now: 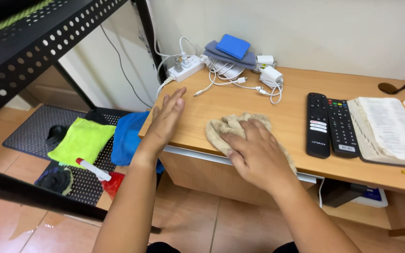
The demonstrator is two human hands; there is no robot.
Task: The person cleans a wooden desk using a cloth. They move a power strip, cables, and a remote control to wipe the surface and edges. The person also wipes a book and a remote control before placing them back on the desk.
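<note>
I am pressing my right hand (254, 150) flat on the beige cloth (233, 129), which is lying bunched in the middle of the frame, on the table (296, 100) near its front edge. My fingers are spread over the cloth, holding it down rather than gripping it. My left hand (167, 117) is hovering just left of the cloth, at the table's left corner, fingers straight and together, holding nothing and seeming not quite to touch the wood.

I judge that I am wiping the tabletop. The next stroke, I think, calls for steady downward pressure and a sweep that stops short of the cables (240, 79) above and the remotes (326, 124) to the right.

Counting outward: one cloth under my hand; two black remotes lying side by side right of centre; one open book (390, 129) at the right edge; one white power strip (186, 68) at the upper middle, with a tangle of white cables and at least two white chargers (269, 70) beside it; one blue pad (233, 46) lying on a grey folded fabric (221, 55). At lower left, below the table, I am seeing one green cloth (83, 140), one blue cloth (127, 138) and one spray bottle (101, 175) with a red body.
</note>
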